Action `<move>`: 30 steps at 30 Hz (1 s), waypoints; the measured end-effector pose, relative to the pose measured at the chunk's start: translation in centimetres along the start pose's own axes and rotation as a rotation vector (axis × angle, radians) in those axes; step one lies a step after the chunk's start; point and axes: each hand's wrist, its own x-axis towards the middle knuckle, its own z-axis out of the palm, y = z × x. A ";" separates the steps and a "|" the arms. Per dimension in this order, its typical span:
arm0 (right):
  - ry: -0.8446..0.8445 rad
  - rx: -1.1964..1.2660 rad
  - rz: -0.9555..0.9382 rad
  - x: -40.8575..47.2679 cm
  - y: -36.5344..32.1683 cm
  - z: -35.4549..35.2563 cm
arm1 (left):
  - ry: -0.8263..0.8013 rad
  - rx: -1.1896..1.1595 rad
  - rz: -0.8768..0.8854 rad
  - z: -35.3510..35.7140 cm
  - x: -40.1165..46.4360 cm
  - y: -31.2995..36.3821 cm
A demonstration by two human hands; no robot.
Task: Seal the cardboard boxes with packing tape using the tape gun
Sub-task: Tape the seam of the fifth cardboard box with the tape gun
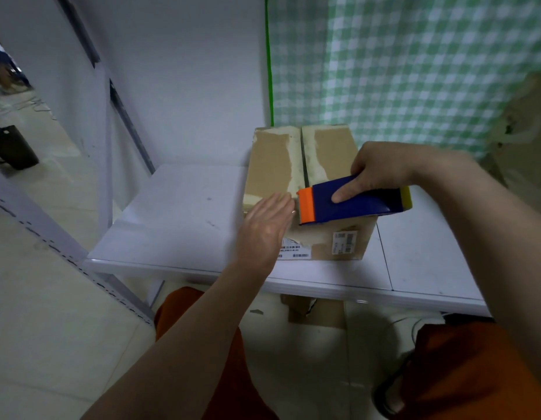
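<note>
**White shelf, one box, tape gun at its near edge**

White wall fills the far side of your view, with a green checked curtain [414,71] hanging on the right. Below it a white shelf [178,213] runs from left to right, its near lip just above your knees in orange trousers [475,374]. Pale floor tiles [51,344] lie at the near left, and a flat scrap of cardboard [317,313] sits on the floor under the shelf.

On the shelf stands your box [278,159], brown cardboard, its two top flaps folded down and meeting along a dark seam that runs from far to near. Pale torn patches mark both flaps. Printed labels [344,242] are stuck on its near face.

Your right hand [381,168] grasps the tape gun [354,203], fingers wrapped over its far side and your forefinger laid flat along the blue body. The gun lies across the near edge of the box top, orange end pointing left at the seam, yellow end to the right.

Your left hand [267,225] is released, fingers straight and together, palm down on the box's near left corner, fingertips just beside the gun's orange end.
</note>
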 end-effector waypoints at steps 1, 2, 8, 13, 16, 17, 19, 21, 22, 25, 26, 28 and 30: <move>-0.004 0.003 -0.001 0.1 0.0 0.0 | 0.017 -0.006 0.004 0.2 -0.1 -0.1; -0.009 0.002 0.003 0.1 0.2 0.0 | 0.029 -0.006 0.009 0.4 -0.2 -0.3; 0.000 -0.015 0.132 -1.9 3.9 -2.0 | 0.002 0.003 0.008 0.8 -0.3 -0.8; 0.032 0.015 0.106 -2.2 5.4 -1.3 | -0.036 0.092 -0.066 0.5 0.1 1.2; 0.043 0.026 0.097 -2.3 5.4 -1.4 | -0.156 0.123 -0.002 0.9 0.3 4.2; 0.041 0.028 0.098 -2.3 5.4 -1.5 | -0.203 0.166 0.037 1.1 0.3 4.9; 0.037 0.032 0.093 -2.2 5.5 -1.4 | -0.297 0.289 0.064 1.6 0.3 5.7; 0.035 0.032 0.087 -2.1 5.7 -1.2 | -0.364 0.383 0.053 2.0 0.1 5.6; 0.036 0.036 0.089 -2.1 5.8 -1.2 | -0.377 0.403 0.057 2.1 0.0 5.5; 0.039 0.050 0.090 -2.3 6.0 -1.1 | -0.392 0.423 0.089 2.2 0.1 5.1; 0.036 0.051 0.089 -2.2 6.0 -0.9 | -0.394 0.422 0.094 2.1 0.1 5.0; 0.028 0.054 0.098 -2.2 6.3 -0.8 | -0.391 0.405 0.101 2.0 0.1 4.8; 0.023 0.033 0.126 -2.6 7.2 -1.2 | -0.391 0.380 0.101 1.9 0.0 4.7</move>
